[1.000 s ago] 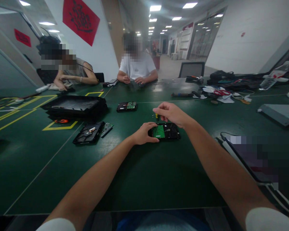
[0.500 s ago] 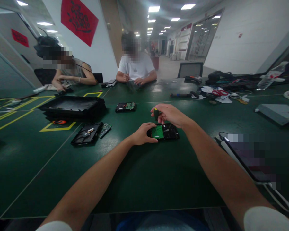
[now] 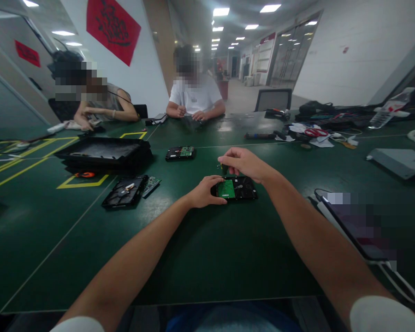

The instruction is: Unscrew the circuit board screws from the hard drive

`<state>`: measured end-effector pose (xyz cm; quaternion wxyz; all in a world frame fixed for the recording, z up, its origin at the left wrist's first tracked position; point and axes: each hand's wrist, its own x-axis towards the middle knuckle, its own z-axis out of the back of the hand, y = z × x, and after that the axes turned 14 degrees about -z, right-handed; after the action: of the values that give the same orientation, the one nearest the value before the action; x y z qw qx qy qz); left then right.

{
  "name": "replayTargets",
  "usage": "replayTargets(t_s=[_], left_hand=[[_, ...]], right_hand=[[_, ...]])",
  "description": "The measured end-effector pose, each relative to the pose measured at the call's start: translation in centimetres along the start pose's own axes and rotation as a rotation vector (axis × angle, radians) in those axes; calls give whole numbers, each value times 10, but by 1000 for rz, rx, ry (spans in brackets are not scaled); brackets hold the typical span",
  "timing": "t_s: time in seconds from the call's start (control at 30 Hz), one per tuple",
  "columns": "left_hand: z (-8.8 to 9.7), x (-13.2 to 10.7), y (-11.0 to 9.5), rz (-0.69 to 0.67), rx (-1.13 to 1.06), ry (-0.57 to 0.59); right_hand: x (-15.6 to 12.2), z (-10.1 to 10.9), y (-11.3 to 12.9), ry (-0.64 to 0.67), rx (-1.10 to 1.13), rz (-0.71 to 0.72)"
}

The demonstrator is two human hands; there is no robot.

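A hard drive (image 3: pixel 245 188) lies on the green table with its green circuit board facing up. My left hand (image 3: pixel 206 191) grips its left end, thumb along the near edge and fingers at the far edge. Above the drive's far edge, my right hand (image 3: pixel 241 162) pinches a short screwdriver (image 3: pixel 223 168) with a dark and yellow handle; its tip is hidden. Several tiny bright specks, perhaps screws, lie by the screwdriver. To the left sits another drive (image 3: pixel 124 191) with a small pale piece on it, beside a loose circuit board (image 3: pixel 151 186). A further hard drive (image 3: pixel 180 152) rests beyond.
Stacked black trays (image 3: pixel 105 154) stand at the left, with an orange-handled tool (image 3: pixel 85 174) in front. On the right are a tablet (image 3: pixel 356 226) with a white cable and a grey metal box (image 3: pixel 399 163). Two people sit across the table (image 3: pixel 207 258).
My right hand has shifted its grip on the screwdriver, the thumb now across its top and the handle less visible. The left hand and drive stay put.
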<state>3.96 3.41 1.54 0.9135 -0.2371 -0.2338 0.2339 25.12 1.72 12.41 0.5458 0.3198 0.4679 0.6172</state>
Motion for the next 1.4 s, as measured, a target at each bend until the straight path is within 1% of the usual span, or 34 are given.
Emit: replayTargets(t_s=[0.13, 0.27, 0.5, 0.57, 0.77, 0.97, 1.13, 1.4], left_hand=[[0, 1, -1, -12, 2, -4], [0, 0, -1, -11, 5, -5], [1, 0, -2, -6, 1, 4], [1, 0, -2, -6, 1, 2], [1, 0, -2, 0, -5, -2], [0, -1, -1, -10, -4, -9], [0, 0, -1, -13, -7, -18], [0, 0, -2, 7, -11, -11]], right_hand=[[0, -1, 1, -11, 54, -2], [0, -1, 2, 26, 94, 23], [3, -1, 0, 84, 215, -27], [3, 0, 0, 81, 205, -25], [-1, 1, 1, 1, 43, -9], [-3, 0, 2, -69, -18, -51], [0, 1, 0, -89, -22, -50], [-2, -1, 0, -38, 74, 39]])
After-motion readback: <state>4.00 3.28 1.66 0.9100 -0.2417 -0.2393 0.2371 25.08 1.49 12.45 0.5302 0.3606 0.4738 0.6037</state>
